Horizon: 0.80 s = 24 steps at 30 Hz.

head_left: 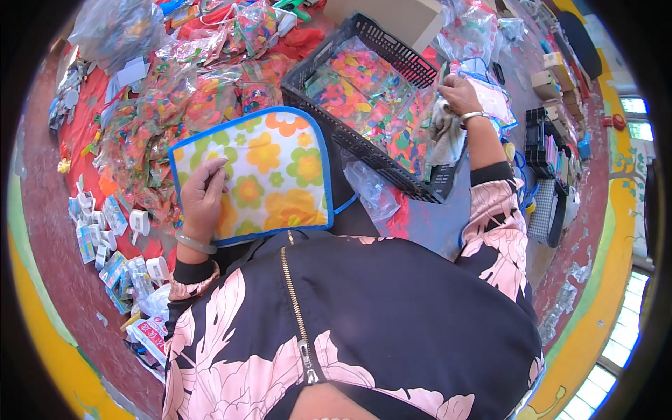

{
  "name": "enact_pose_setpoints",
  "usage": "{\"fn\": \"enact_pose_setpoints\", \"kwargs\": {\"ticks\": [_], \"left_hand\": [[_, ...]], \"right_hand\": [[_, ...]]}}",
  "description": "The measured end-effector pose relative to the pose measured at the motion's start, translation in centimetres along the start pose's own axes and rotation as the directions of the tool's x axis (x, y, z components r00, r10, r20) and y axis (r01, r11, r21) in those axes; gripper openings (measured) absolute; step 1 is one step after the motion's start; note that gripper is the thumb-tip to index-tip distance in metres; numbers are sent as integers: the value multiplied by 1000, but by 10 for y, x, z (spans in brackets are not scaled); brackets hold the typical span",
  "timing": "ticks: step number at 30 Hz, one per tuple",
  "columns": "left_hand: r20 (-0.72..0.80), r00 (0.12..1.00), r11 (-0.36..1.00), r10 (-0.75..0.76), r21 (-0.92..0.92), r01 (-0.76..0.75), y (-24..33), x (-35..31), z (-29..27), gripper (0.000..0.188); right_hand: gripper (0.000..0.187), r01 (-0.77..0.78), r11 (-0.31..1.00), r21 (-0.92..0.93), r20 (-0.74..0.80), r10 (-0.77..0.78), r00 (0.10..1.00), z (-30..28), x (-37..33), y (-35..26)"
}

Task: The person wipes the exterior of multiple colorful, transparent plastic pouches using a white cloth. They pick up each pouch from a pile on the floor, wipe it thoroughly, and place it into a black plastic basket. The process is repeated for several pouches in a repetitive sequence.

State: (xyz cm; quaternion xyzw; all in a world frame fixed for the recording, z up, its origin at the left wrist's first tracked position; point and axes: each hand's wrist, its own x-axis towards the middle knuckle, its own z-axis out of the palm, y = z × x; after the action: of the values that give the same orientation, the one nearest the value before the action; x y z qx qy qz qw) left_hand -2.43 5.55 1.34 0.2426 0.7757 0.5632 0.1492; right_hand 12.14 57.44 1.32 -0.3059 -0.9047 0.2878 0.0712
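Note:
A flower-patterned cloth piece [266, 189], white with orange, yellow and green blooms and a blue bound edge, lies in front of my body. My left hand [203, 196] rests over its left side, fingers curled in and the thumb against them. Whatever is between those fingers is too small or hidden to tell. Out to the right, my right hand [460, 96] is closed on a greyish rag [446, 136] that hangs down at the right end of a black plastic crate [371, 157]. Inside the crate are clear bags of colourful flower-shaped pieces [371, 84].
Piled clear bags of colourful pieces [150, 115] cover the table's left and far side. White plastic items and blue packs [105, 224] lie at the left edge. A cardboard box [388, 17] stands behind the crate. Small boxes and a black basket [539, 143] stand far right.

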Motion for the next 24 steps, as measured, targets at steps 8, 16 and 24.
{"fn": "enact_pose_setpoints", "kwargs": {"ticks": [8, 16, 24], "left_hand": [[-41, 999, 1000, -18, 13, 18, 0, 0, 2, 19], [-33, 999, 999, -8, 36, 9, 4, 2, 4, 18], [-50, 999, 999, -21, 24, 22, 4, 0, 4, 18]], "right_hand": [[23, -183, 951, 251, 58, 174, 983, 32, 5, 38], [35, -360, 695, -622, 67, 505, 860, 116, -53, 218], [25, -228, 908, -352, 178, 304, 936, 75, -47, 145]]}}
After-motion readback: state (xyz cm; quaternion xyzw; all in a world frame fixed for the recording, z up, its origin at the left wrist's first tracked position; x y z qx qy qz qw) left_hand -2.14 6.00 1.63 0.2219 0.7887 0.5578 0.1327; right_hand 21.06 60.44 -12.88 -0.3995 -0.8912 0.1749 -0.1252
